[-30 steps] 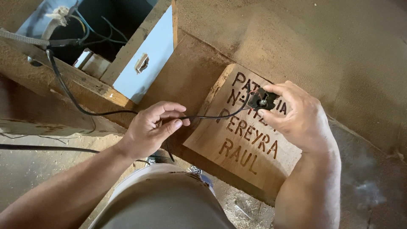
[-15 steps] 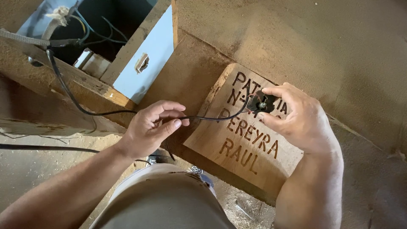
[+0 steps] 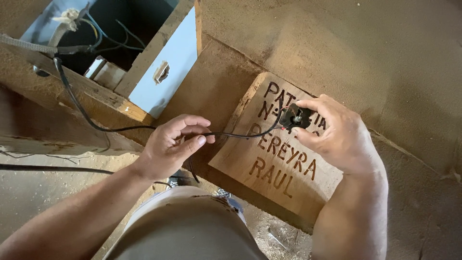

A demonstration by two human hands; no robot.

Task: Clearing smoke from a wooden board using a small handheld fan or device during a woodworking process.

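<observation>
My right hand pinches a small black round electrical fitting between thumb and fingers, just above a wooden plaque with dark carved lettering. A thin black cable runs from the fitting leftward through my left hand, which pinches it between thumb and fingertips. The cable continues up and left over a wooden edge into an open box.
The open wooden box at top left has a pale blue side panel and holds loose wires. A rough beam crosses the left. Sawdust covers the brown surface around the plaque. Another dark cable lies at lower left.
My right hand has turned the black fitting slightly in its fingers. My left hand keeps its grip on the cable in about the same place.
</observation>
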